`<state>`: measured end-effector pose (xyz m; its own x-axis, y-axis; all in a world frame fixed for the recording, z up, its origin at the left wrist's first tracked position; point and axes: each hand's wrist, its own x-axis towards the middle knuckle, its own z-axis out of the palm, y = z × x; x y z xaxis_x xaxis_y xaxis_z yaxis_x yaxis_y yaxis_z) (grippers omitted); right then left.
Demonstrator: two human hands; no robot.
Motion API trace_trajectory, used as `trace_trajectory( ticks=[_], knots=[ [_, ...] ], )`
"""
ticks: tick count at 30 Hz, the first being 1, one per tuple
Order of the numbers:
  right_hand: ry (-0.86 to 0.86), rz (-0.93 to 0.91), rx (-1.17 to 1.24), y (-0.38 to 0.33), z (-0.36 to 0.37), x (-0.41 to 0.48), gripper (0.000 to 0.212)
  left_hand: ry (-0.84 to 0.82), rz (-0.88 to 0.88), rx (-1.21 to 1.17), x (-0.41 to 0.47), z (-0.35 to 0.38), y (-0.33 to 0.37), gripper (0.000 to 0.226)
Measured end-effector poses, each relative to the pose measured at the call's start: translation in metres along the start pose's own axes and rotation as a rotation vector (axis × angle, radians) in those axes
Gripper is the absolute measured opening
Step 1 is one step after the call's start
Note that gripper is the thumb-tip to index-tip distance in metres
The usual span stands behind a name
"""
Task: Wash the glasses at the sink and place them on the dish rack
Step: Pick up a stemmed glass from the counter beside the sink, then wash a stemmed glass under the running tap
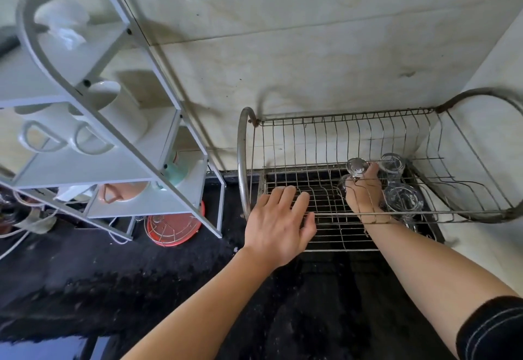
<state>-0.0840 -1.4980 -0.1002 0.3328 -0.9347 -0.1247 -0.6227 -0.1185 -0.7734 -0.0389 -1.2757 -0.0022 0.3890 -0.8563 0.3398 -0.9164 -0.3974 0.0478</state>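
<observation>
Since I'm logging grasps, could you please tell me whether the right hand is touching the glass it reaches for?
Touching: the head view shows the right hand wrapped around the upturned glass inside the dish rack.

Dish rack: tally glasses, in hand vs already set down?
Glass held upside down by the right hand, inside the dish rack: 1
Glasses set down at the right end of the rack: 2
Total: 3

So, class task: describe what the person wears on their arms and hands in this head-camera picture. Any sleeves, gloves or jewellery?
Both hands, the left hand and the right hand, are bare: no gloves, and no rings or watch can be seen. The left forearm is uncovered as far as the picture shows. On the right arm, a black sleeve with thin pale stripes ends near the elbow, leaving that forearm bare.
</observation>
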Motion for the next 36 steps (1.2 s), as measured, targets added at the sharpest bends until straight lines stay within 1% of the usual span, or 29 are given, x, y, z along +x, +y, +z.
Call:
trace_trajectory(
  ticks=[2,3,6,8,9,11,13,16,19,23,27,31,36],
  knots=[
    [0.0,-0.005,-0.075,-0.003,-0.004,-0.006,0.082,-0.017,-0.003,-0.028,-0.001,-0.002,-0.001,0.036],
    [-0.01,-0.014,-0.101,-0.006,-0.007,-0.013,0.087,-0.02,-0.007,-0.046,-0.002,-0.004,-0.001,0.036],
    [-0.039,0.015,-0.172,-0.013,-0.018,-0.04,0.089,0.018,0.0,-0.135,-0.013,-0.018,-0.002,0.034],
    [-0.027,0.01,-0.211,-0.016,-0.022,-0.063,0.079,0.063,0.041,-0.163,-0.034,-0.031,-0.007,0.032],
    [-0.037,0.008,-0.206,-0.017,-0.024,-0.077,0.069,0.062,0.049,-0.175,-0.049,-0.038,-0.011,0.03],
    [-0.105,0.037,-0.205,-0.017,-0.024,-0.109,0.045,0.012,0.011,-0.186,-0.088,-0.048,-0.028,0.028],
    [-0.219,0.021,-0.308,-0.017,-0.02,-0.145,0.032,-0.089,-0.088,-0.15,-0.132,-0.059,-0.052,0.031],
    [-0.382,-0.075,-0.456,-0.023,0.001,-0.208,0.024,-0.274,-0.278,-0.047,-0.202,-0.08,-0.096,0.026],
    [-0.465,-0.192,-0.518,-0.038,0.038,-0.274,0.021,-0.334,-0.438,0.0,-0.271,-0.104,-0.14,0.022],
    [-0.545,-0.374,-0.542,-0.087,0.097,-0.362,0.013,-0.324,-0.613,0.062,-0.364,-0.142,-0.195,0.021],
    [-0.672,-0.585,-0.522,-0.149,0.152,-0.439,0.019,-0.287,-0.771,0.089,-0.437,-0.182,-0.24,0.021],
    [-0.758,-0.785,-0.456,-0.203,0.211,-0.503,0.024,-0.207,-0.927,0.074,-0.499,-0.216,-0.282,0.019],
    [-0.868,-0.941,-0.492,-0.259,0.292,-0.58,0.023,-0.112,-1.128,0.053,-0.569,-0.246,-0.339,0.022]
  ],
)
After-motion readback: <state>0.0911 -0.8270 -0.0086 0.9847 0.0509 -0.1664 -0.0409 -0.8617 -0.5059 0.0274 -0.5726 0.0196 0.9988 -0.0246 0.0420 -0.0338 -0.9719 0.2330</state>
